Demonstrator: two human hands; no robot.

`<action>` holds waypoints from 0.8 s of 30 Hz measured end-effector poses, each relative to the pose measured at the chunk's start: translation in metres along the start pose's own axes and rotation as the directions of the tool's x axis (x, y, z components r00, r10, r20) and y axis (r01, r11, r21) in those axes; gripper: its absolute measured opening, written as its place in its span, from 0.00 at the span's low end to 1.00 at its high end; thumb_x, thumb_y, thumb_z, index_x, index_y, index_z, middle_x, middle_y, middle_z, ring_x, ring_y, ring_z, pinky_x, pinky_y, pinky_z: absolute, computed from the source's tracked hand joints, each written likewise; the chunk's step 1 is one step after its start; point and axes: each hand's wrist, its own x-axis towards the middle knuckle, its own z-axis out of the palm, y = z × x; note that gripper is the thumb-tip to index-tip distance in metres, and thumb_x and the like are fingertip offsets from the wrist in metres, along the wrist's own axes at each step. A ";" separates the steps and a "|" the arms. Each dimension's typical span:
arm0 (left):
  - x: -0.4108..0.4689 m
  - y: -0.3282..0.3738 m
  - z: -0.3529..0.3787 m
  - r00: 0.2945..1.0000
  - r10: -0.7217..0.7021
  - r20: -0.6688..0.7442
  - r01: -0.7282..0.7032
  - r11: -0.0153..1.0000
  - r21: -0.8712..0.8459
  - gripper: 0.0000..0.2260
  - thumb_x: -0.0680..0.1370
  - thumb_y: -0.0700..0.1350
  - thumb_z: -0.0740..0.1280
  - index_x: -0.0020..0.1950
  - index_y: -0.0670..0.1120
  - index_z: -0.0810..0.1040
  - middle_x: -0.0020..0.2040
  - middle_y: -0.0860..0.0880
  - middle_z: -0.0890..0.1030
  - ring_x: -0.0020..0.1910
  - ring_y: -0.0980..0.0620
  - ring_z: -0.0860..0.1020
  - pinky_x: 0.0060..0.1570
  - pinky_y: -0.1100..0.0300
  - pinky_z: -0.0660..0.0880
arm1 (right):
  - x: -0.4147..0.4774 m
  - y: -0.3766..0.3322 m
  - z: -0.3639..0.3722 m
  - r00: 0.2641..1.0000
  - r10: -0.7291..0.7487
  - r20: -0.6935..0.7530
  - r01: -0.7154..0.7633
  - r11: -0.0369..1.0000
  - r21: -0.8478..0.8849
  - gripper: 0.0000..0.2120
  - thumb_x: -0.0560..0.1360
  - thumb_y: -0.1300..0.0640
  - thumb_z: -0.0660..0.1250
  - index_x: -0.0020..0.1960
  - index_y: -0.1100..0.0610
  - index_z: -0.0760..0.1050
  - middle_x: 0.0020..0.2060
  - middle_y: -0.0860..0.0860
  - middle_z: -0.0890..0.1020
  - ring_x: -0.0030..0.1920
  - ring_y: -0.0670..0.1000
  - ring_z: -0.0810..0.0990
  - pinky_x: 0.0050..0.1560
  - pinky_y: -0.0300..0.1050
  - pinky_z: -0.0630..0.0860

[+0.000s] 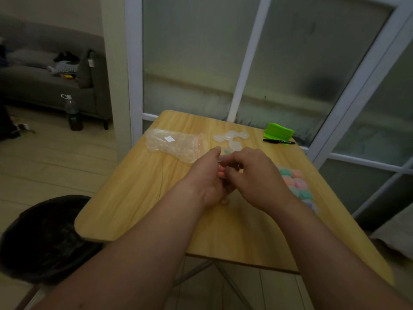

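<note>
At frame centre, your left hand (pixel 206 179) and right hand (pixel 254 173) curl together, both pinching a small pink piece (pixel 221 171) above the wooden surface (pixel 134 198).

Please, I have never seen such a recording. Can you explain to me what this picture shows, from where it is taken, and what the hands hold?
There is no machine here: a person works with two bare hands. The one picture comes from a camera worn on the head, looking forward and down, so both arms enter from below. The left hand and the right hand meet over a wooden table and together pinch a small pink piece; it is too small to say more. On the table lie a clear plastic bag, some clear pieces, a green object, a black pen and, at the right, a row of pastel pieces.
</note>
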 end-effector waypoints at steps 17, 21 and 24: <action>0.001 0.007 0.000 0.995 0.044 0.089 -0.044 0.999 0.004 0.27 0.87 0.60 0.52 0.67 0.39 0.75 0.26 0.50 0.74 0.25 0.56 0.70 0.37 0.61 0.70 | -0.003 0.006 -0.008 0.992 0.125 -0.031 -0.107 0.933 0.344 0.08 0.82 0.51 0.69 0.59 0.45 0.84 0.56 0.41 0.82 0.57 0.43 0.79 0.59 0.47 0.78; -0.001 0.009 -0.001 0.993 0.031 0.114 -0.028 0.999 -0.024 0.27 0.86 0.59 0.55 0.67 0.37 0.76 0.34 0.45 0.79 0.30 0.52 0.76 0.42 0.58 0.74 | -0.014 0.000 -0.008 0.999 0.028 0.037 -0.036 0.972 0.231 0.09 0.79 0.46 0.73 0.58 0.45 0.81 0.53 0.39 0.82 0.56 0.41 0.77 0.49 0.34 0.70; -0.007 0.006 0.002 0.988 0.041 0.146 -0.046 0.999 0.027 0.17 0.85 0.50 0.56 0.58 0.38 0.76 0.40 0.43 0.80 0.34 0.49 0.79 0.44 0.57 0.77 | -0.017 0.002 -0.006 0.999 0.036 0.016 -0.039 0.964 0.263 0.09 0.79 0.49 0.74 0.57 0.47 0.78 0.52 0.42 0.82 0.52 0.39 0.79 0.45 0.34 0.72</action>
